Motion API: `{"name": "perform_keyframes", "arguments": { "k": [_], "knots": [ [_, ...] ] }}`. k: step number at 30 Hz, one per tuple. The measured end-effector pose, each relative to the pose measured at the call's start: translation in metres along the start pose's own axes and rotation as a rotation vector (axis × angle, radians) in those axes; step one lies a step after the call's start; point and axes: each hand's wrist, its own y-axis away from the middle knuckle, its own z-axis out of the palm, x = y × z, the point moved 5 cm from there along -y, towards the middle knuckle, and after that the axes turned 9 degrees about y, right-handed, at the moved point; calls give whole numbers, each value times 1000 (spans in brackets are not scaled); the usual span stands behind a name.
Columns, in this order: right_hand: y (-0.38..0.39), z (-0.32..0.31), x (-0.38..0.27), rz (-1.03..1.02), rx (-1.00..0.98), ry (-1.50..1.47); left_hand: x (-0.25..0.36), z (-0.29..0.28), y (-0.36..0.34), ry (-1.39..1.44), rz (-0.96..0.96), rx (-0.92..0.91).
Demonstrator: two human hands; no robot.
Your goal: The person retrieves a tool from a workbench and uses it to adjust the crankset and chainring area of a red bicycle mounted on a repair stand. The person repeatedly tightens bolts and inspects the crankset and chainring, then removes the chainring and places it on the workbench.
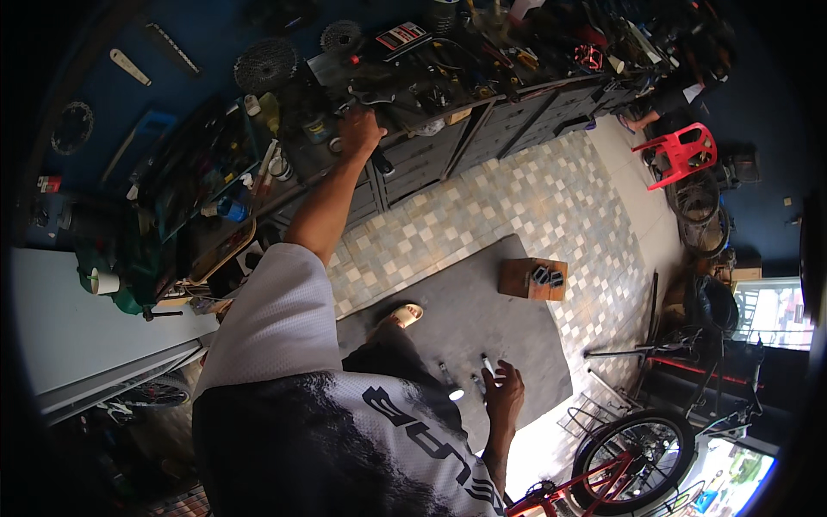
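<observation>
We have the long workbench (508, 129) running across the top, its surface crowded with tools and parts, so any reach over it should be slow and from above. The grey mat (465, 319) lies below us on the tiled floor, and a red bicycle (594, 478) stands at the lower right, well apart from our arms. A wooden box (519, 280) sits on the mat's far edge, clear of both hands. Our left hand (360, 132) is stretched out to the bench edge, palm down; its fingertips are hidden, so we cannot tell whether they grasp anything. Our right hand (504, 396) hangs over the mat with fingers loosely curled. Near the left hand stands a tin (316, 131), which we would do well not to knock with the wrist. A black handle (384, 164) juts past the bench edge just below that hand; a grip around its middle would be surest. Smallest, a slim white piece with a dark tip (488, 364) shows right at the right thumb, either pinched or lying beyond it; if held, a light, steady pinch suits it.
</observation>
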Motion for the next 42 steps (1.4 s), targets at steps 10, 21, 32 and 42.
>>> {"name": "perform_keyframes", "arguments": {
  "k": [10,21,32,42],
  "knots": [
    [42,-17,69,199,131,-50,11,12,59,358,-702,-129],
    [-19,-98,-90,-208,47,-825,250,-167,272,1697,3,-539],
    [208,-146,58,608,1120,-841,368,-76,382,1174,485,-1407],
    [566,-178,-3,872,1852,-298,520,-171,694,1153,1203,-2159]
  ]
}}
